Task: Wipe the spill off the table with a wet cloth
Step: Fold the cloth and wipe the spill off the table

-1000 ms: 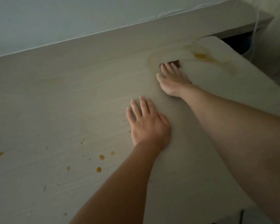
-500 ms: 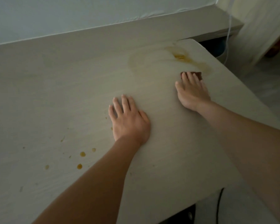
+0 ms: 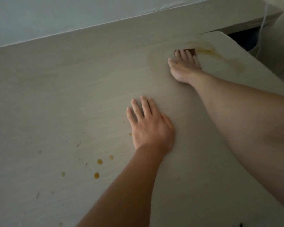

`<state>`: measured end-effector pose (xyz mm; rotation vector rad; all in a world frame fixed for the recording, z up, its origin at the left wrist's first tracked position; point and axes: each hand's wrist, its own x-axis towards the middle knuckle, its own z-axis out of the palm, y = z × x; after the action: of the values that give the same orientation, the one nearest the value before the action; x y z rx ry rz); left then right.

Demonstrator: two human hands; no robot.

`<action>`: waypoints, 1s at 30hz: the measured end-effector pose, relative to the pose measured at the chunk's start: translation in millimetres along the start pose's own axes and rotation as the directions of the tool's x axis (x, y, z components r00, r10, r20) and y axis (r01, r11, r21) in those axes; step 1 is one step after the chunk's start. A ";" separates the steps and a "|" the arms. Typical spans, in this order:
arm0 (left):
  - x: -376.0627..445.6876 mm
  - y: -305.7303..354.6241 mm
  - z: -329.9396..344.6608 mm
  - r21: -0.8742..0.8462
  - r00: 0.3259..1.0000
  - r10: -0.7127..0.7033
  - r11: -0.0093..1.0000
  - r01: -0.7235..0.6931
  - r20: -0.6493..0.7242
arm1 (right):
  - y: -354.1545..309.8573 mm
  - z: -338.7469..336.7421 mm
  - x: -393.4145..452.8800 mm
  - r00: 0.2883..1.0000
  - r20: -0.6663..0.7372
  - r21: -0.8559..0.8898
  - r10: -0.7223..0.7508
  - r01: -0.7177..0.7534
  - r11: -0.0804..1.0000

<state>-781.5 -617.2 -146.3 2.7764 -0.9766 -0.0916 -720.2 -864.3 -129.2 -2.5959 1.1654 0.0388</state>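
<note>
Head view: a pale wood-grain table (image 3: 56,95) fills most of the picture, with a light wall (image 3: 56,17) behind its far edge. The right hand (image 3: 184,68) reaches to the far right part of the top, fingers straight and close together, pressing flat on a dark brown cloth (image 3: 193,51). Only a thin strip of the cloth shows past the fingertips; the rest is hidden under the hand. The cloth lies in the spill (image 3: 220,58), a yellowish wet smear that runs from just right of the fingers toward the table's rounded far-right corner, with a fainter damp ring spreading left of the hand. The thickest amber streak sits just beside the cloth's right end.

The left hand (image 3: 150,126) lies palm down on the table nearer the viewer, fingers straight and slightly spread, holding nothing. It is well apart from the cloth and the smear. Its forearm runs down to the lower edge of the picture.

Left of and below that hand, several amber drops (image 3: 96,175) dot the table, two larger ones near each other and smaller specks around them. One tiny speck sits just beside the left hand's outer edge.

Beyond the far right corner a thin white cord (image 3: 262,25) hangs over a dark gap.
</note>
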 end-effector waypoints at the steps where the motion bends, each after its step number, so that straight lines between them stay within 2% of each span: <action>1: -0.7 -0.3 0.2 -0.001 1.000 -0.002 1.000 0.002 0.008 | -11.9 3.1 -1.4 0.999 0.015 -0.001 -0.046 0.046 0.999; 5: 0.7 -0.3 -0.8 -0.004 1.000 0.000 1.000 0.000 0.015 | -47.8 12.9 -19.0 0.973 0.085 -0.012 -0.215 0.217 0.976; 9: 0.2 -2.8 -3.0 -0.001 1.000 -0.004 1.000 0.004 0.021 | -34.9 20.0 -51.3 0.946 0.111 -0.015 -0.303 0.307 0.952; 12: -0.1 -3.5 -4.1 0.005 1.000 -0.005 1.000 0.005 0.020 | 4.1 17.5 -71.8 0.973 0.065 -0.032 -0.220 0.223 0.974; 16: -0.9 -1.8 -4.2 0.017 1.000 -0.014 1.000 0.013 0.026 | 68.5 3.3 -84.1 1.000 0.013 -0.057 -0.014 0.015 0.998; 23: -0.4 0.5 -3.4 0.019 1.000 -0.020 1.000 0.019 0.023 | 134.8 -18.0 -53.7 0.959 -0.056 -0.011 0.278 -0.279 0.960; 26: 0.7 0.4 -1.6 0.023 1.000 -0.016 1.000 0.016 0.009 | 134.4 -24.5 -21.9 0.944 -0.057 0.020 0.325 -0.324 0.946; 30: 0.4 -0.6 -1.3 0.023 1.000 0.005 1.000 -0.005 0.014 | 117.2 -25.9 6.0 0.961 -0.059 0.002 0.270 -0.270 0.963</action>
<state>-780.6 -616.8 -145.2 2.7978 -0.9940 -0.0993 -804.8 -949.5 -135.2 -2.4386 1.5354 0.0243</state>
